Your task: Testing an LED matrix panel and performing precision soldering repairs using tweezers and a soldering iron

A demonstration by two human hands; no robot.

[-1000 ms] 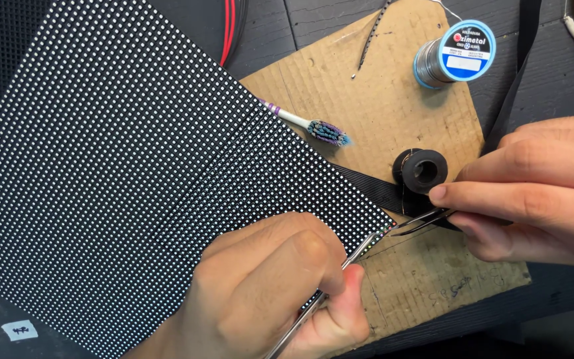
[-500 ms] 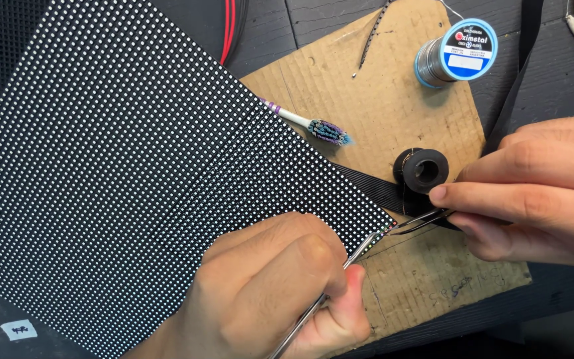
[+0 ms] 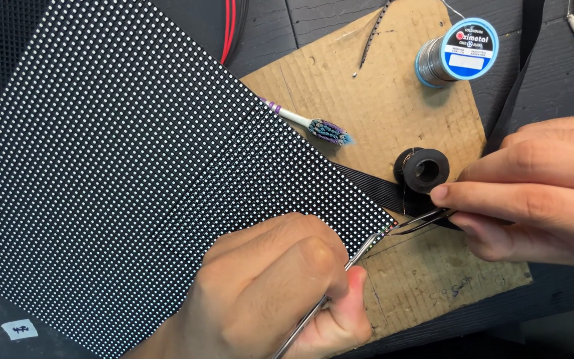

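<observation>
At 4 o'clock on the dotted panel (image 3: 147, 193), left hand (image 3: 274, 292) grips a metal probe (image 3: 357, 251) and right hand (image 3: 533, 193) pinches tweezers (image 3: 423, 221), tips converging on its corner, apparently to work one spot.

A single head-worn camera looks steeply down at the desk (image 3: 553, 73) from close above. The view faces away from the wearer, whose two hands enter from the bottom and right edges. The dotted panel (image 3: 134, 186) fills the left half, the cardboard sheet (image 3: 393, 100) the right.
</observation>
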